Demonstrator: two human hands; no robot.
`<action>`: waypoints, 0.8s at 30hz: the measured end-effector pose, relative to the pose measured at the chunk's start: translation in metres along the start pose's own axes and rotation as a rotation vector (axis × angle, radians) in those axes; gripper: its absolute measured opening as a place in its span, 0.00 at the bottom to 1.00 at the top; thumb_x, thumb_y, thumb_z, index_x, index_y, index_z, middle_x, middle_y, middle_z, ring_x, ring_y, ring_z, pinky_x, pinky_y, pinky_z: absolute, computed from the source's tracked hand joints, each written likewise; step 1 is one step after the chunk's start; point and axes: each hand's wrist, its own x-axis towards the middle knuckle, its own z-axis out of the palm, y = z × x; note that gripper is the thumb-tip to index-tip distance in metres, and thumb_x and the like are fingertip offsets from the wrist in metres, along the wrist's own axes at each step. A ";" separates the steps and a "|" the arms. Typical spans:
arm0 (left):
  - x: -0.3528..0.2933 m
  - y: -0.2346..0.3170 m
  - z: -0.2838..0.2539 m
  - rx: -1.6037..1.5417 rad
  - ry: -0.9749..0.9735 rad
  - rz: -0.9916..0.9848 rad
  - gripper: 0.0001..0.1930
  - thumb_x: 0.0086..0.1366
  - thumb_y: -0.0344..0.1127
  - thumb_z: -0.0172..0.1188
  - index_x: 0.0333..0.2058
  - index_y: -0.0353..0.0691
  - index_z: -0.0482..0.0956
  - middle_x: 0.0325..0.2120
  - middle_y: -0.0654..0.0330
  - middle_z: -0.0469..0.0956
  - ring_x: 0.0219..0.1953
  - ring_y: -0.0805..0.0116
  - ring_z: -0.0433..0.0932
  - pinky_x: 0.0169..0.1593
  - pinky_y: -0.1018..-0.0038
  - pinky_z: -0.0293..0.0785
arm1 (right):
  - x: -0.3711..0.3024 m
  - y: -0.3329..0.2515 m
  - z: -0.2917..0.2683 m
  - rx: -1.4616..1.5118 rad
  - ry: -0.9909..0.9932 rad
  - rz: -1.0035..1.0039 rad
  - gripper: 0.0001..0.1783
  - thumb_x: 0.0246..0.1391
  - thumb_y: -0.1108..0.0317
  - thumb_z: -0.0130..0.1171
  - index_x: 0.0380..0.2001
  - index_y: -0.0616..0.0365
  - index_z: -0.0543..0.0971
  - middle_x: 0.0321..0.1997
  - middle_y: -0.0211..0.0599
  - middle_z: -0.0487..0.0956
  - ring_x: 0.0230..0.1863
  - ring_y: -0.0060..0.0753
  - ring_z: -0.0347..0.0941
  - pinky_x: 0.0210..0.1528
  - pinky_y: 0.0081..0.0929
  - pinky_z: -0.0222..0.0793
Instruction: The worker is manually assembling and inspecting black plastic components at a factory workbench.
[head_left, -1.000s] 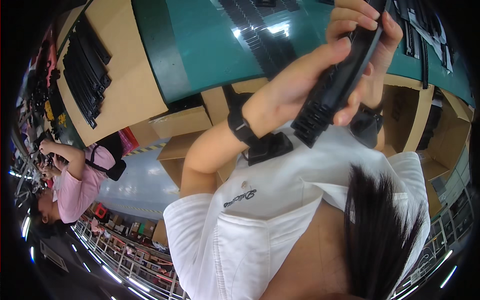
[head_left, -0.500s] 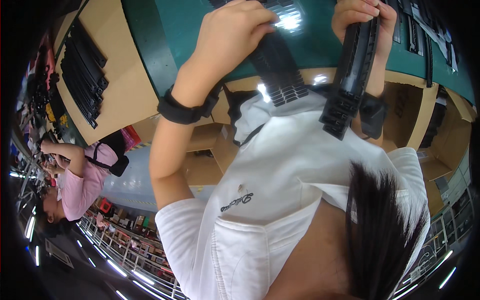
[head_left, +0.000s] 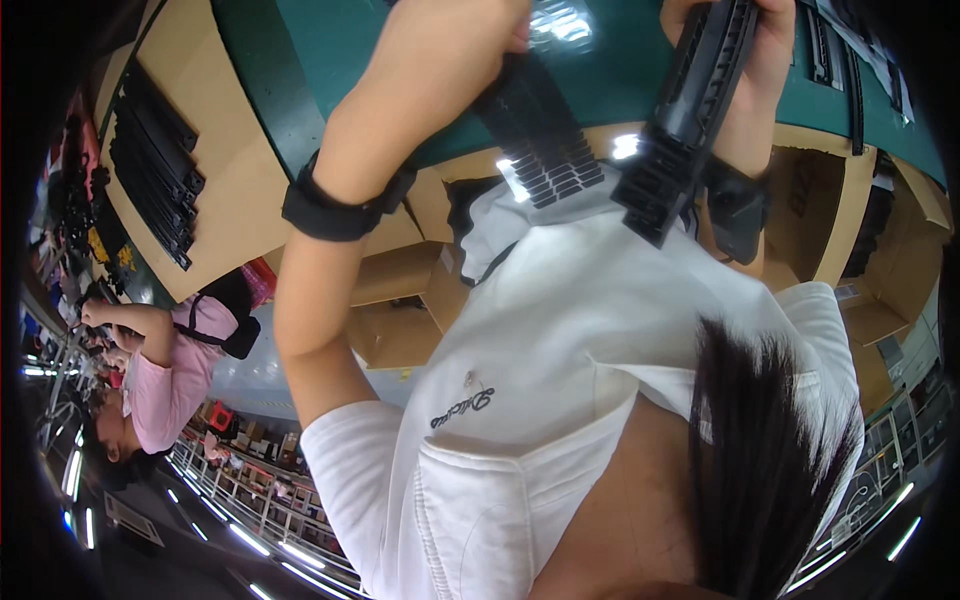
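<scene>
My right hand (head_left: 762,75) is wrapped around a bundle of long black slotted plastic strips (head_left: 690,110). The bundle tilts, its stepped lower end hanging over the front of my white shirt. My left hand (head_left: 455,45) is at the top edge with its fingers curled in. Its fingertips are mostly hidden, and I cannot make out what they hold. Just beside and below it, a row of overlapping black strips (head_left: 545,130) lies at the near edge of the green table (head_left: 330,60). Both of my wrists wear black bands.
More black strips (head_left: 155,160) lie on a cardboard sheet (head_left: 235,130) at the left. Further strips (head_left: 825,55) are at the right on the table. Open cardboard boxes (head_left: 875,290) stand below the table edge. Another person in a pink shirt (head_left: 175,385) works at the far left.
My left hand has moved left and up, partly out of the picture. The bundle in my right hand has swung its lower end left and risen a little.
</scene>
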 end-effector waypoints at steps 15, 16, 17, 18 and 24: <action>-0.006 0.118 -0.036 -1.651 0.646 -0.768 0.04 0.70 0.24 0.60 0.37 0.27 0.80 0.39 0.48 0.86 0.40 0.65 0.85 0.49 0.73 0.80 | 0.002 0.000 0.023 -0.249 -0.215 -0.239 0.15 0.56 0.78 0.54 0.48 0.65 0.71 0.40 0.41 0.77 0.42 0.37 0.77 0.54 0.31 0.80; -0.007 0.119 -0.035 -1.663 0.641 -0.758 0.04 0.70 0.24 0.60 0.37 0.27 0.80 0.39 0.48 0.86 0.40 0.65 0.85 0.49 0.73 0.80 | 0.002 -0.002 0.022 -0.235 -0.229 -0.262 0.15 0.56 0.78 0.54 0.48 0.65 0.71 0.40 0.41 0.77 0.42 0.37 0.77 0.54 0.31 0.80; -0.006 0.119 -0.035 -1.674 0.635 -0.748 0.04 0.70 0.24 0.60 0.37 0.27 0.80 0.39 0.47 0.86 0.40 0.65 0.85 0.49 0.73 0.80 | 0.003 -0.002 0.022 -0.221 -0.242 -0.285 0.14 0.57 0.78 0.54 0.47 0.66 0.71 0.40 0.41 0.77 0.42 0.37 0.78 0.54 0.30 0.80; -0.007 0.119 -0.034 -1.675 0.628 -0.740 0.04 0.70 0.24 0.60 0.37 0.27 0.80 0.39 0.47 0.86 0.40 0.65 0.85 0.49 0.73 0.80 | 0.001 -0.001 0.024 -0.222 -0.241 -0.291 0.14 0.57 0.78 0.54 0.47 0.66 0.71 0.40 0.41 0.77 0.42 0.37 0.78 0.54 0.30 0.80; -0.010 0.119 -0.031 -1.684 0.618 -0.718 0.04 0.70 0.24 0.60 0.37 0.27 0.80 0.39 0.47 0.86 0.41 0.65 0.85 0.49 0.73 0.80 | -0.002 -0.004 0.033 -0.321 -0.209 -0.280 0.15 0.56 0.79 0.54 0.48 0.66 0.70 0.40 0.40 0.76 0.42 0.33 0.77 0.54 0.30 0.80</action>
